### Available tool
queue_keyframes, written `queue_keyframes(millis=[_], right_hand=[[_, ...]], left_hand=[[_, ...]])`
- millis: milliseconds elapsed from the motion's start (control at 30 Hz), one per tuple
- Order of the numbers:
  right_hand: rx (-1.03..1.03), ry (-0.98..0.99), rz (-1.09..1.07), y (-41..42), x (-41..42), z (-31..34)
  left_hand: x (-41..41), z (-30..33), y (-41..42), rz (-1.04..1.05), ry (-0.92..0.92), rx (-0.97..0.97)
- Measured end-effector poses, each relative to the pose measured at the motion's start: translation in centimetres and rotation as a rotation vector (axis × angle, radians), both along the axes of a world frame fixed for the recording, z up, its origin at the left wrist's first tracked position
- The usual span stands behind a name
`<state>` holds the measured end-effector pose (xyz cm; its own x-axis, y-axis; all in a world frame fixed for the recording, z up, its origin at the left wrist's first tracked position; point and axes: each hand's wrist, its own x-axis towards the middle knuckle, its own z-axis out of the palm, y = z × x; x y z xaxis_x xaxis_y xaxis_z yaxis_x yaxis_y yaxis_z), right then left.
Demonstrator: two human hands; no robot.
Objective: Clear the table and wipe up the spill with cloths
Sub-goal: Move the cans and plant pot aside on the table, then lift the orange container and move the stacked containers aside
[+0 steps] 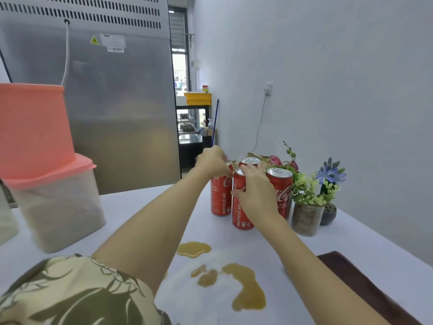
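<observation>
Four red cans stood upright at the table's (140, 207) far right. The left hand (212, 163) gripped the far-left can's (220, 198) top; the right hand (255, 191) curled around the nearest can (240, 207). The brown spill (243, 285) lay nearer, and a dark cloth (365, 285) at the right edge.

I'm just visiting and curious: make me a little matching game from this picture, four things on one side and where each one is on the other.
Things:
1. left hand
2. right hand
3. brown spill
4. dark cloth

Places:
A. near right edge of the table
B. on top of the far-left can
C. round the front can
D. between the arms, nearer than the cans

Pairs: 1-B, 2-C, 3-D, 4-A
</observation>
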<state>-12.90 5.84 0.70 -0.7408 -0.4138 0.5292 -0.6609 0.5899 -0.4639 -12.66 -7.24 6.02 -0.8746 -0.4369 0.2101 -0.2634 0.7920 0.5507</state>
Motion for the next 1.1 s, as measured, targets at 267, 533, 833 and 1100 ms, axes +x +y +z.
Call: queue_keyframes(millis=[267, 533, 833, 1100], right_hand=[[0.094, 0.025, -0.03, -0.3, 0.1, 0.4], [-0.03, 0.062, 0.075, -1.2, 2.8, 4.6], [-0.137, -0.181, 0.412, -9.1, 9.7, 5.2], [-0.047, -0.191, 0.473, -15.9, 15.6, 5.5]], left_hand=[[0.0, -1.1, -0.2, -0.112, 0.005, 0.002], [4.2, 0.2, -2.7, 0.077, 0.116, -0.126], [15.3, 1.5, -8.2, 0.576, 0.432, -0.256], [24.5, 2.3, -12.8, 0.782, 0.666, -0.221]])
